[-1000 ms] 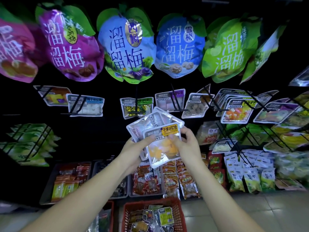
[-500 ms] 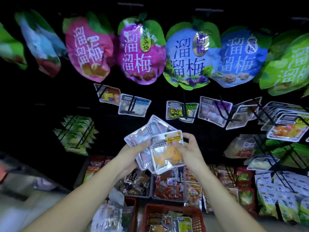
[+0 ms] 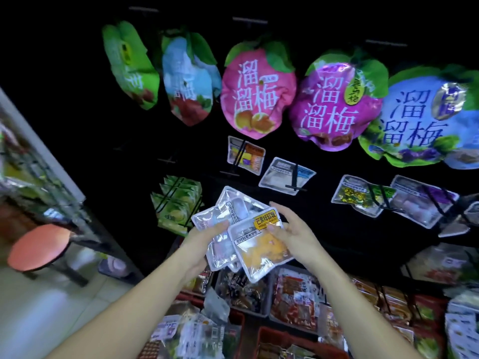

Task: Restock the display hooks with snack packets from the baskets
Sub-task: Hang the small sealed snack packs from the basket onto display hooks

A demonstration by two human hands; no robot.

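Both forearms are reaching up and forward, hands meeting in front of the hook wall. Left hand (image 3: 202, 238) is gripping a fanned stack of silver packets (image 3: 233, 211) at its left edge, thumb lying across the front, fingers hidden behind. Right hand (image 3: 295, 231) is pinching the yellow-labelled packet (image 3: 261, 244) near its upper right corner, thumb on the front face just under the label, fingers going behind. That packet is sitting frontmost in the fan, tilted, overlapping the silver ones, mostly hanging below and left of the right grip. A display hook (image 3: 294, 177) carrying a packet is sitting above the hands, apart from them. Red basket (image 3: 272, 332) is sitting well below both grips, between the forearms.
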